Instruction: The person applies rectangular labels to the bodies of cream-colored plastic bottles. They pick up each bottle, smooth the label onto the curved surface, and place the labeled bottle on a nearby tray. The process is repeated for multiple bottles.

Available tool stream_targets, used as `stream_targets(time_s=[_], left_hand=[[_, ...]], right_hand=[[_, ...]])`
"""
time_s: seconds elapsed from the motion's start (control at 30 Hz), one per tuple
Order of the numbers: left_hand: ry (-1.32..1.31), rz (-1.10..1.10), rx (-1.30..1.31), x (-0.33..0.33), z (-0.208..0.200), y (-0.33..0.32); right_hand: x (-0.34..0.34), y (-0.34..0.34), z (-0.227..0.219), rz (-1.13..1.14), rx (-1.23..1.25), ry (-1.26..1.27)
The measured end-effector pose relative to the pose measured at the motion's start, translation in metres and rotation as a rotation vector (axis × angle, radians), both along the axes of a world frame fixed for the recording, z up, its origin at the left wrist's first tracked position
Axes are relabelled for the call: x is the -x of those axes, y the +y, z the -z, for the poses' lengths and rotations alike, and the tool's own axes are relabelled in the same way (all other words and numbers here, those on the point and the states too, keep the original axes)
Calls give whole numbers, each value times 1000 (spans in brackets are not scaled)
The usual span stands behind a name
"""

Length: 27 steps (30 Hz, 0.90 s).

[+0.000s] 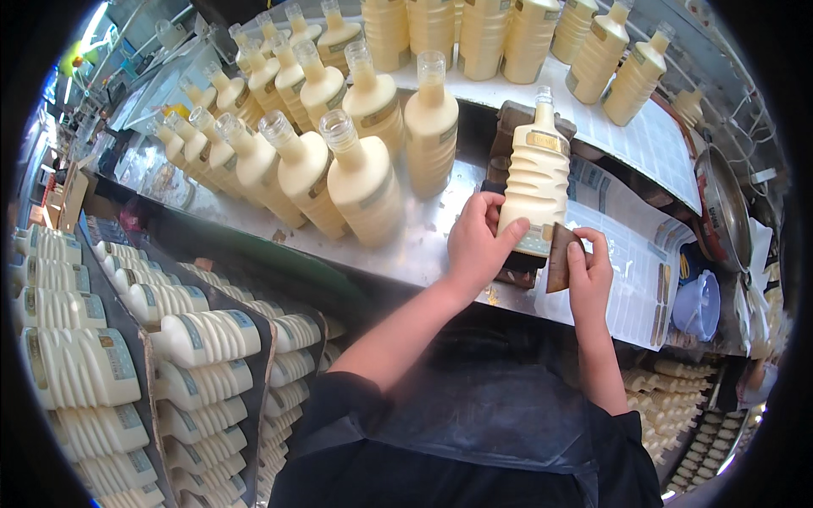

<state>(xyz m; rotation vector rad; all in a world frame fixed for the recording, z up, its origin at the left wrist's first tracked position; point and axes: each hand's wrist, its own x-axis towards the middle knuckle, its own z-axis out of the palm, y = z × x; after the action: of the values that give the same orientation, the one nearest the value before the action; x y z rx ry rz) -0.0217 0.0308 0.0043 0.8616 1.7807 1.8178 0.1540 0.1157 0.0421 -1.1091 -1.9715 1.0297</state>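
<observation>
- Left fingers (484,203), half-curled, gripped the cream bottle (539,169), neck at twelve o'clock!
- Right fingers (598,244), pinched together, held a flat brown piece (558,261) at its five o'clock!

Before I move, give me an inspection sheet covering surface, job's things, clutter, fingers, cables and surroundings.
Surface: metal bench, with small brown marks.
Job's things: cream ribbed bottle tilted on a brown rest; flat brown scraper-like piece; label sheets to the right.
Clutter: light purple bucket, far right.
Fingers: left hand grips the bottle's lower body; right hand pinches the brown piece at its lower right edge.
Cables: white cord-like strands, upper right; whether powered, cannot tell.
Surroundings: upright bottles in rows, left; white upper shelf bearing more; racked bottles lying, lower left.
</observation>
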Motion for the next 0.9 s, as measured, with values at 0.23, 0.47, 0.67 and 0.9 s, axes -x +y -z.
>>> stream_targets(time_s=[0.23, 0.47, 0.67, 0.9], left_hand=[[-175, 60, -90, 9, 5, 0], [-76, 45, -88, 8, 1, 1], [-11, 119, -75, 12, -13, -11], [2, 107, -59, 17, -3, -9]], right_hand=[[-8, 17, 21, 155, 314, 85], [29, -38, -33, -65, -92, 1], [37, -46, -35, 12, -315, -302], [-3, -6, 11, 123, 151, 49]])
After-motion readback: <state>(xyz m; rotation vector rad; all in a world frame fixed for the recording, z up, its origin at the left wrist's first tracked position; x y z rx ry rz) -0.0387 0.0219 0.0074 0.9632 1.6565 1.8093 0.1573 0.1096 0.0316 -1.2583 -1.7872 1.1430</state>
